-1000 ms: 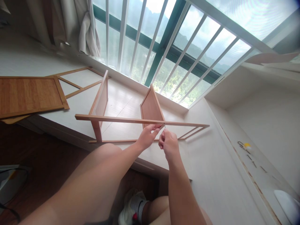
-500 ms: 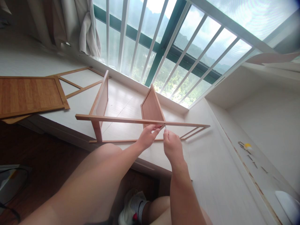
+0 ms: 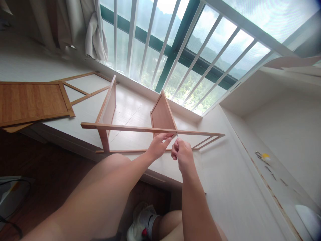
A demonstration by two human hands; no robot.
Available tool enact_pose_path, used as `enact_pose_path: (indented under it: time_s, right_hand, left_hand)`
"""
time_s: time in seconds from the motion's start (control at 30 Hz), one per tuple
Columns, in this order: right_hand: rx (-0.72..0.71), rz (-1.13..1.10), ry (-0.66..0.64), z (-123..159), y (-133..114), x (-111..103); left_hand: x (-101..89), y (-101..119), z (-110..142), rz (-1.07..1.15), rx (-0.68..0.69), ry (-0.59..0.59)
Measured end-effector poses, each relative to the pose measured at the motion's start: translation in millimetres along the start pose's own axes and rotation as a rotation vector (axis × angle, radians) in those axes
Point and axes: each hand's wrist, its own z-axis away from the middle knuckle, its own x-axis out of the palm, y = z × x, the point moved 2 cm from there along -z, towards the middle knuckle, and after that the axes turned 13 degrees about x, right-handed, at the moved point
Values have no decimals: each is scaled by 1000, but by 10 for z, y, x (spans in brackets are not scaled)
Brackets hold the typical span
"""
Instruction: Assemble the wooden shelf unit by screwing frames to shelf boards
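A light wooden rack frame (image 3: 130, 128) lies on its side on the white ledge, two framed boards standing between its side rails. My left hand (image 3: 158, 146) is closed on the near corner of the right-hand shelf board (image 3: 162, 115), just below the upper rail, with its thumb toward me. Beside it, my right hand (image 3: 182, 152) is closed around a thin metal tool (image 3: 177, 134). The tool's slim shaft points up to the joint of shelf and rail; the rest is hidden in my fingers.
A wooden panel (image 3: 32, 100) overhangs the ledge at left, with a slatted wooden frame (image 3: 82, 89) beside it. Small metal hardware (image 3: 271, 172) lies on the right-hand ledge. White bars (image 3: 150, 43) front the window, beside a curtain (image 3: 95, 36).
My right hand has turned at the wrist around the thin tool, fingers shifting away and back, its forearm now slightly further right. My left hand and the rack have stayed put.
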Motion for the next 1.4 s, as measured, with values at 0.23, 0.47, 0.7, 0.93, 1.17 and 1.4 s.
enact_pose_path:
  time_s: [0.23, 0.47, 0.7, 0.93, 1.17, 1.4]
  right_hand:
    - [-121, 446, 190, 45, -39, -61]
    - [-89, 306, 111, 57, -69, -57]
    - [52, -181, -156, 59, -61, 19]
    - [63, -242, -157, 97, -50, 45]
    - [60, -264, -174, 82, -15, 50]
    - [56, -266, -157, 80, -10, 54]
  left_hand:
    - [5, 8, -8, 16, -5, 4]
    - [-1, 32, 2, -12, 5, 23]
    - [8, -12, 0, 0, -1, 1]
    - [4, 3, -3, 25, -7, 11]
    - [5, 7, 2, 32, -10, 15]
    - [5, 17, -1, 24, -12, 6]
